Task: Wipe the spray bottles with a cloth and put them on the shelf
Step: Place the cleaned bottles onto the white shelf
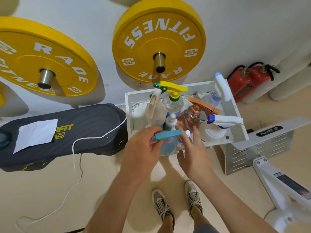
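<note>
A white shelf tray on the wall holds several spray bottles. A blue bottle with a teal trigger stands at its front left corner; my left hand grips it by the neck and trigger. My right hand is beside it, fingers relaxed and spread, touching near a small white-capped bottle. Behind stand a beige bottle, a clear bottle with yellow-green trigger, a pink bottle with orange trigger and white bottles with blue nozzles. A white cloth lies on the dark pad at left.
The dark padded machine with a white cord sits left of the shelf. Two yellow weight plates hang on wall pegs above. Red fire extinguishers stand at right, and a white metal frame is at lower right.
</note>
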